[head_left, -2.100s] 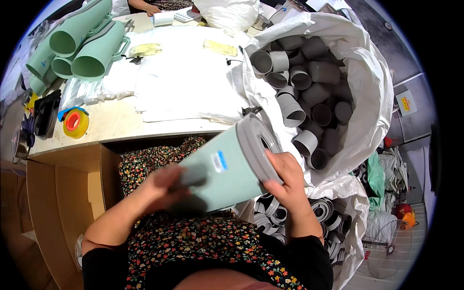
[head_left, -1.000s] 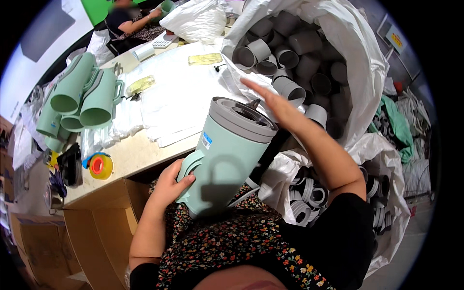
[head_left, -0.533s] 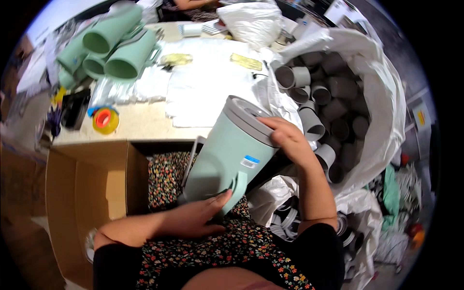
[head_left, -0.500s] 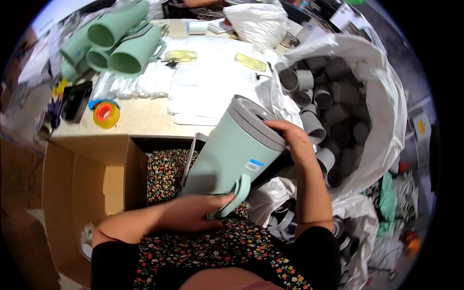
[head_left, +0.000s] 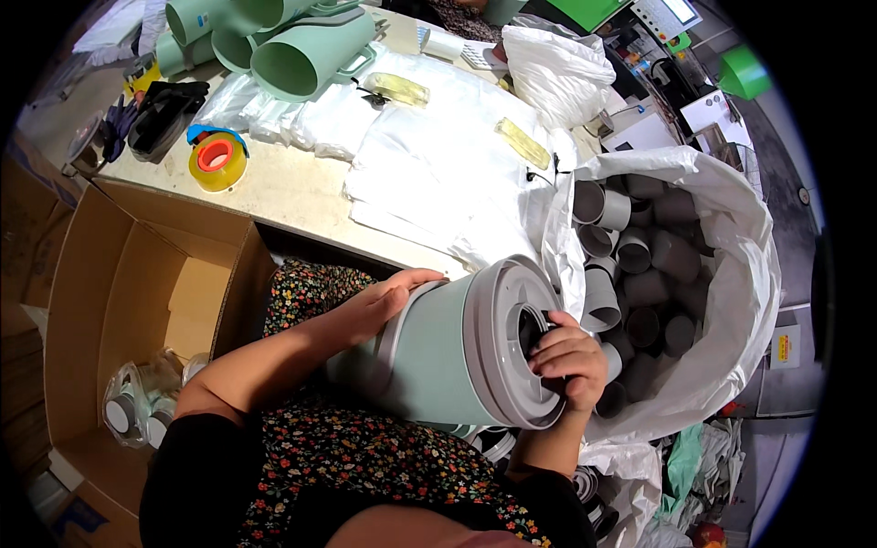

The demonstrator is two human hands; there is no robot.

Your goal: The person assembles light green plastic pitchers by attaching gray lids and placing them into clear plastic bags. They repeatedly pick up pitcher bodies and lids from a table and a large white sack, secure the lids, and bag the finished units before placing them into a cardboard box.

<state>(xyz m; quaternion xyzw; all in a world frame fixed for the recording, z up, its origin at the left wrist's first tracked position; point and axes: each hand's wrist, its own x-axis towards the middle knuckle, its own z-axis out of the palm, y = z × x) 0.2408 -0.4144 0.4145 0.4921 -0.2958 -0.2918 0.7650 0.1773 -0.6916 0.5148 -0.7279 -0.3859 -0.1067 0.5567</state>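
A large pale green jug [head_left: 434,352] lies tilted across my lap, its grey round lid [head_left: 512,342] turned to the right. My left hand [head_left: 384,306] is closed against the jug's upper side, by a grey band that runs round the body. At the lid's dark round opening, my right hand [head_left: 571,361] has its fingers curled over the inner rim. Whether its fingertips grip a part inside the opening cannot be seen. The lid sits on the jug's mouth.
Several green jug bodies [head_left: 306,59] lie at the table's far left. Tape [head_left: 217,162] and white plastic bags [head_left: 420,173] are on the table. An open carton [head_left: 100,301] with small bagged parts [head_left: 142,402] stands left. A white sack [head_left: 722,365] of grey cups [head_left: 644,288] stands right.
The jug has tipped over and turned, so its lid now faces right. My left hand has moved from the green handle to the upper side. My right fingers have moved to the lid's opening.
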